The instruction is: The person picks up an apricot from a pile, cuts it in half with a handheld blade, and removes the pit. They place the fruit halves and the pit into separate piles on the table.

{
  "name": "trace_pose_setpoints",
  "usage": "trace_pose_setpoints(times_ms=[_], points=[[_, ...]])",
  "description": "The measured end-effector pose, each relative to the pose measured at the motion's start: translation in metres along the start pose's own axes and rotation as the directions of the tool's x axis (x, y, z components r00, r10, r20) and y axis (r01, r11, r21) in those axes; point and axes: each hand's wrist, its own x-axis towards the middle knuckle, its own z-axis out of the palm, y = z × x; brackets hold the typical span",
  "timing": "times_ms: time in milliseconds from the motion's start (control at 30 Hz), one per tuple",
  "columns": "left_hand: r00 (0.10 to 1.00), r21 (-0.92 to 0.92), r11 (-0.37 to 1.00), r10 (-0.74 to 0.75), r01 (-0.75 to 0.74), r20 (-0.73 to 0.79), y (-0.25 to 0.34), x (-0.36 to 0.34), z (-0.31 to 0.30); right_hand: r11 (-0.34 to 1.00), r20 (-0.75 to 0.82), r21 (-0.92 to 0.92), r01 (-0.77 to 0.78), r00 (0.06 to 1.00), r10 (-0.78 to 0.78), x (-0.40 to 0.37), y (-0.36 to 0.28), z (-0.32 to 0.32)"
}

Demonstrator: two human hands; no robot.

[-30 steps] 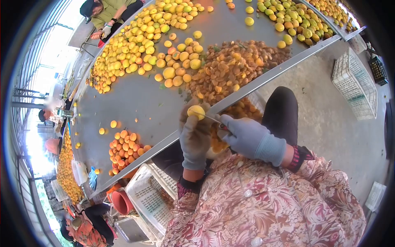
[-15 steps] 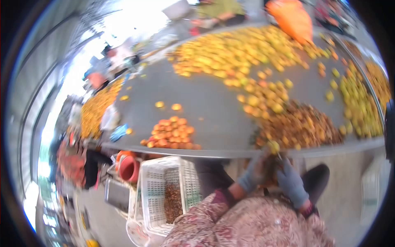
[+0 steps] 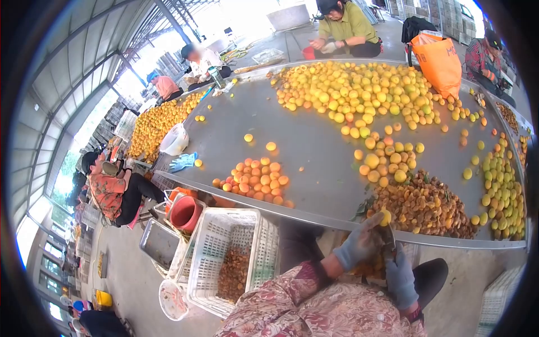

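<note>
My left hand, in a grey-blue work glove, pinches a yellow apricot at its fingertips by the table's front edge. My right hand, gloved alike, is closed round a knife whose dark blade points up toward the fruit. Just beyond the hands, on the metal table, lies a heap of brown apricot pits. Loose yellow apricots sit behind that heap, and a small pile of orange ones lies to its left. Below my hands, brownish pieces show partly hidden over my lap.
Left of my legs stands a white crate with brown pits inside, beside a red bucket. A large apricot spread, an orange bag and greenish fruit occupy the table. Several people sit around, one at left.
The view has tilted and steadied, so the table sits lower in it. My hands have moved slightly apart, the left one raised with the apricot, the right one lower with the knife.
</note>
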Motion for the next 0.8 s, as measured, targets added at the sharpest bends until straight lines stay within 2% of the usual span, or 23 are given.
trace_pose_setpoints(times_ms=[67,133,167,233,267,333,367,433,467,533,567,600,633,667,700,733,767,800], points=[[0.999,-0.035,0.999,-0.04,0.041,0.037,-0.001,-0.002,0.0,0.999,0.015,0.03,-0.014,1.0,0.014,0.0,0.007,0.001],[0.998,0.035,0.999,0.016,-0.014,-0.057,-0.004,0.001,-0.004,0.999,0.0,0.037,0.03,1.0,-0.03,0.0,0.007,0.001],[0.998,0.034,0.999,0.018,-0.016,-0.057,-0.006,0.005,-0.007,0.999,0.001,0.036,0.031,1.0,-0.031,0.001,0.007,0.002],[0.993,-0.077,0.995,-0.057,0.066,0.106,-0.013,0.009,-0.015,0.998,-0.027,0.067,0.006,1.0,-0.005,-0.001,0.007,0.005],[0.993,-0.082,0.995,-0.055,0.064,0.106,-0.014,0.009,-0.012,0.998,-0.024,0.063,0.004,1.0,-0.003,0.001,0.015,0.007],[1.0,0.004,1.0,-0.005,0.005,0.027,-0.015,0.008,-0.001,0.954,-0.071,-0.17,0.246,0.963,-0.261,0.004,0.042,0.009],[1.0,0.0,1.0,-0.006,0.006,0.027,-0.014,0.006,0.0,0.954,-0.07,-0.173,0.243,0.964,-0.258,0.003,0.054,0.007],[0.992,-0.025,0.992,-0.127,0.127,-0.023,-0.009,0.004,0.001,0.983,-0.045,-0.122,0.135,0.989,-0.141,0.002,0.071,0.004],[0.993,-0.027,0.993,-0.118,0.117,-0.024,-0.007,0.004,0.005,0.983,-0.036,-0.122,0.14,0.989,-0.145,0.0,0.052,-0.001],[0.999,0.399,0.916,0.049,-0.049,0.009,-0.006,0.001,0.015,0.988,0.072,0.054,-0.144,0.988,0.14,-0.009,-0.004,-0.018],[0.998,0.396,0.916,0.064,-0.061,0.007,-0.005,0.001,0.012,0.994,0.018,-0.003,-0.112,0.993,0.113,-0.012,-0.003,-0.018],[0.996,0.475,0.876,0.081,-0.087,0.033,-0.003,0.004,0.007,0.994,0.027,-0.007,-0.105,0.994,0.105,-0.011,0.0,-0.018],[0.994,0.55,0.828,0.094,-0.111,0.059,-0.003,0.007,0.004,0.992,0.08,0.079,-0.101,0.992,0.094,-0.007,0.006,-0.02],[0.993,0.548,0.828,0.105,-0.119,0.058,-0.005,0.007,0.003,0.981,0.133,0.163,-0.103,0.988,0.082,-0.004,0.013,-0.02],[1.0,0.325,0.945,0.014,-0.019,0.018,-0.011,0.006,0.003,0.982,0.144,0.159,-0.101,0.987,0.078,-0.001,0.026,-0.012],[0.997,0.076,0.994,-0.081,0.081,0.006,-0.018,0.006,0.001,0.989,0.083,0.114,-0.092,0.993,0.083,0.002,0.042,0.0],[0.998,0.02,0.998,-0.06,0.061,-0.008,-0.02,0.009,0.005,0.994,0.021,0.068,-0.081,0.997,0.08,0.005,0.047,0.004],[0.999,0.02,0.999,-0.05,0.051,-0.005,-0.019,0.008,0.006,0.995,0.027,0.064,-0.074,0.997,0.072,0.008,0.05,0.004]])
